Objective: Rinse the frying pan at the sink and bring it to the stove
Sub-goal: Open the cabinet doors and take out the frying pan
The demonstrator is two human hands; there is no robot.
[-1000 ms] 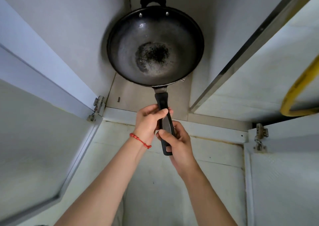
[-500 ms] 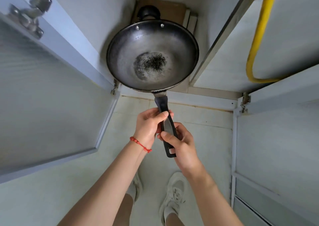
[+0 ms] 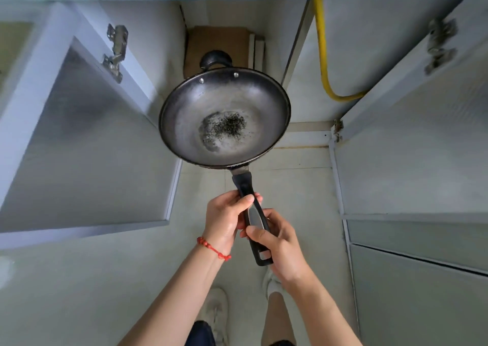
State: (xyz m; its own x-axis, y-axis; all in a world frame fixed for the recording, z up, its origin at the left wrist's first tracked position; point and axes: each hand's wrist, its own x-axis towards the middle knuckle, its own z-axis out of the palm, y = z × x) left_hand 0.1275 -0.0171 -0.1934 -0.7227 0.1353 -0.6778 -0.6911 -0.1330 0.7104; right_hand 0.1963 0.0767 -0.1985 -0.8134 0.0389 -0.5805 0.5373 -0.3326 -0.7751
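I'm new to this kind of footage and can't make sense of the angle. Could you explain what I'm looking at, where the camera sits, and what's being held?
The camera is worn on a person's head and looks down, so you see their own arms, legs and shoes. There is no robot. Both hands grip the long black handle of a dark frying pan: the left hand, with a red bracelet on its wrist, higher up, the right hand nearer the handle's end. The pan has a speckled dark patch in its middle. It is held in the air in front of an open low cabinet, with doors swung out on both sides. A yellow hose runs inside the cabinet on the right.
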